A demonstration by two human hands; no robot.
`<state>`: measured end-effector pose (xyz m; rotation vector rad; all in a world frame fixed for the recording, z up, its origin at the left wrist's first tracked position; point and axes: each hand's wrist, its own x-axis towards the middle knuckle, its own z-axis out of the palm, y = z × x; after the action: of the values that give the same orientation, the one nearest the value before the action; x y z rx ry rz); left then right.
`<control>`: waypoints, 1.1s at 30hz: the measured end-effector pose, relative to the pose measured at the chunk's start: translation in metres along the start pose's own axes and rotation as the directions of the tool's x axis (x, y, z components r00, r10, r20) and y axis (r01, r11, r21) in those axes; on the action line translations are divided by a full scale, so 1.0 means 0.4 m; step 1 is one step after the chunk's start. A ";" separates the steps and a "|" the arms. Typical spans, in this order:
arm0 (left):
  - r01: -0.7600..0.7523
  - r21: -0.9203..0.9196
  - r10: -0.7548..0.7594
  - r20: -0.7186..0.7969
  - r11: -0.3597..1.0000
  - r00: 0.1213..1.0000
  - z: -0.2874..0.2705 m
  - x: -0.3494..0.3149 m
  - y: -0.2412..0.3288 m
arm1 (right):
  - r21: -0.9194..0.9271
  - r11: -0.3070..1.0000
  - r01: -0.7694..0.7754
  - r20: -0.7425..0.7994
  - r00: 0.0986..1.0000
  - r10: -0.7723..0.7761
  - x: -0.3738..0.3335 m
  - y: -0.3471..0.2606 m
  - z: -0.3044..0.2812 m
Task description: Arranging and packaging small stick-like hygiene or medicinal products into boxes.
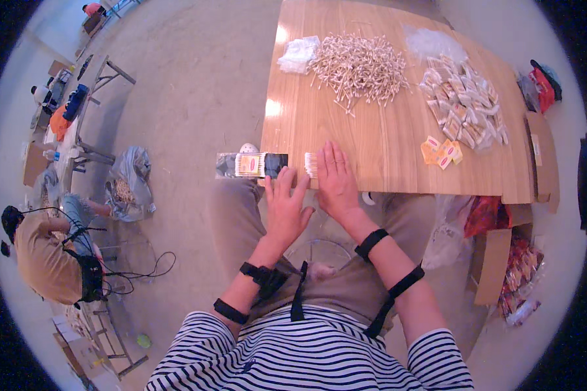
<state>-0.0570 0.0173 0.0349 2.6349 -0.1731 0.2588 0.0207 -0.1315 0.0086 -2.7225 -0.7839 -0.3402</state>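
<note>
Swabs, partly hidden by right hand, left hand's contact unclear

The counter is honey-brown with streaked wood grain. Near the middle, toward 10 o'clock, the swab packet shows white around a yellow-orange label; toward 1 o'clock, the short row of cotton swabs is white. Farther out at 1, the loose swab heap is cream with white tips; at 2, the filled packets are white and tan; toward half past two, the cards are yellow and white with red ovals. At 6, the shirt is white with narrow dark stripes. At 9, the plastic sack is grey.
</note>
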 end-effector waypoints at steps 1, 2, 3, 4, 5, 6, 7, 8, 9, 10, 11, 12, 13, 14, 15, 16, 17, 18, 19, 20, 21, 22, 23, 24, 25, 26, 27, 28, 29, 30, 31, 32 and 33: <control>0.001 0.008 -0.001 -0.007 1.000 1.000 0.001 0.001 0.002 | -0.009 1.000 0.007 -0.008 1.000 -0.007 -0.001 0.003 0.006; 0.002 0.015 -0.002 -0.013 1.000 1.000 0.002 0.001 0.004 | -0.019 1.000 0.015 -0.017 1.000 -0.015 -0.002 0.005 0.011; -0.003 0.026 0.004 -0.019 1.000 1.000 0.004 0.002 0.002 | -0.013 1.000 0.017 -0.025 1.000 -0.017 -0.001 0.004 0.006; -0.008 0.036 0.009 -0.025 0.999 1.000 0.008 0.003 0.000 | -0.008 1.000 0.019 -0.032 0.999 -0.019 0.000 0.003 0.000; -0.013 0.046 0.015 -0.031 0.999 0.999 0.010 0.002 -0.001 | -0.004 1.000 0.021 -0.039 0.999 -0.021 0.000 0.001 -0.005; -0.007 0.050 0.008 -0.029 0.999 1.000 0.009 0.003 0.000 | -0.005 1.000 0.023 -0.035 0.999 -0.023 0.002 0.002 -0.005; 0.000 0.054 0.001 -0.027 0.999 1.000 0.006 0.003 0.001 | -0.007 1.000 0.025 -0.030 0.999 -0.025 0.004 0.002 -0.006; 0.007 0.056 -0.006 -0.026 0.998 1.000 0.005 0.003 0.002 | -0.010 1.000 0.028 -0.024 0.999 -0.028 0.005 0.001 -0.006; 0.011 0.057 -0.010 -0.022 0.998 1.000 0.003 0.006 0.007 | -0.008 1.000 0.023 -0.027 0.999 -0.023 0.004 0.004 -0.004; 0.015 0.057 -0.014 -0.019 0.998 1.000 0.002 0.009 0.012 | -0.007 1.000 0.017 -0.030 0.999 -0.018 0.003 0.006 -0.001; 0.020 0.058 -0.019 -0.016 0.998 1.000 0.001 0.012 0.016 | -0.006 1.000 0.012 -0.032 0.999 -0.012 0.001 0.009 0.002; 0.025 0.053 -0.024 -0.015 0.998 1.000 0.002 0.012 0.013 | -0.002 1.000 0.011 -0.023 1.000 -0.011 0.002 0.005 0.000; 0.031 0.050 -0.030 -0.014 0.998 0.999 0.003 0.014 0.010 | 0.004 1.000 0.009 -0.015 1.000 -0.009 0.003 0.002 -0.002; 0.036 0.048 -0.036 -0.012 0.998 0.999 0.004 0.016 0.008 | 0.011 1.000 0.007 -0.006 1.000 -0.007 0.004 -0.002 -0.004; 0.039 0.048 -0.039 -0.013 0.998 0.999 0.004 0.019 0.009 | 0.002 1.000 0.008 -0.011 1.000 -0.008 0.003 -0.001 -0.001; 0.043 0.048 -0.042 -0.014 0.998 0.999 0.004 0.022 0.012 | -0.006 1.000 0.010 -0.016 1.000 -0.010 0.004 0.001 0.002; 0.046 0.049 -0.045 -0.014 0.998 0.999 0.004 0.024 0.014 | -0.013 1.000 0.010 -0.021 1.000 -0.011 0.004 0.002 0.005; 0.045 0.054 -0.044 -0.021 0.998 0.999 0.007 0.024 0.014 | -0.018 1.000 0.012 -0.029 1.000 -0.013 0.004 0.003 0.007; 0.044 0.059 -0.043 -0.028 0.997 0.999 0.012 0.023 0.013 | -0.023 1.000 0.014 -0.037 0.999 -0.015 0.004 0.005 0.009; 0.043 0.063 -0.041 -0.034 0.997 0.999 0.014 0.023 0.013 | -0.027 1.000 0.015 -0.045 0.999 -0.016 0.003 0.006 0.010; 0.054 0.063 -0.052 -0.024 0.997 0.998 0.013 0.022 0.012 | -0.033 0.999 0.011 -0.018 1.000 -0.011 0.004 0.002 0.004; 0.064 0.063 -0.063 -0.014 0.996 0.998 0.012 0.022 0.010 | -0.039 0.999 0.007 0.010 1.000 -0.006 0.005 -0.001 -0.004; 0.074 0.062 -0.074 -0.004 0.995 0.997 0.010 0.022 0.009 | -0.044 0.999 0.003 0.037 0.999 -0.001 0.006 -0.004 -0.009; 0.074 0.065 -0.075 -0.001 0.995 0.997 0.008 0.024 0.012 | -0.051 0.999 0.004 0.034 0.999 -0.003 0.005 -0.003 -0.010; 0.076 0.067 -0.076 0.002 0.995 0.997 0.006 0.025 0.014 | -0.058 0.998 0.006 0.030 1.000 -0.004 0.005 -0.002 -0.011; 0.077 0.070 -0.077 0.005 0.995 0.997 0.004 0.027 0.017 | -0.064 0.998 0.008 0.027 1.000 -0.006 0.004 -0.002 -0.012; 0.077 0.079 -0.077 0.006 0.994 0.997 0.002 0.030 0.021 | -0.053 0.999 0.005 0.027 1.000 -0.004 0.004 -0.001 -0.011; 0.077 0.088 -0.077 0.008 0.993 0.997 0.000 0.033 0.025 | -0.041 0.999 0.003 0.027 1.000 -0.002 0.005 0.000 -0.009; 0.076 0.097 -0.078 0.009 0.992 0.997 0.001 0.036 0.029 | -0.030 1.000 0.001 0.027 1.000 0.000 0.005 0.001 -0.008; 0.073 0.102 -0.074 0.003 0.992 0.997 0.002 0.037 0.029 | -0.033 0.999 0.002 0.024 1.000 -0.001 0.005 0.000 -0.008; 0.070 0.106 -0.070 -0.003 0.992 0.998 0.003 0.037 0.029 | -0.036 0.999 0.004 0.021 1.000 -0.003 0.005 0.000 -0.008; 0.067 0.110 -0.066 -0.009 0.992 0.998 0.004 0.038 0.029 | -0.039 0.999 0.005 0.018 1.000 -0.005 0.005 0.000 -0.008; 0.070 0.116 -0.069 -0.008 0.991 0.998 0.004 0.039 0.029 | -0.045 0.999 0.007 0.011 1.000 -0.007 0.005 0.000 -0.006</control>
<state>-0.0436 0.0051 0.0421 2.7497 -0.0664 0.2574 0.0220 -0.1314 0.0113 -2.7663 -0.7979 -0.3495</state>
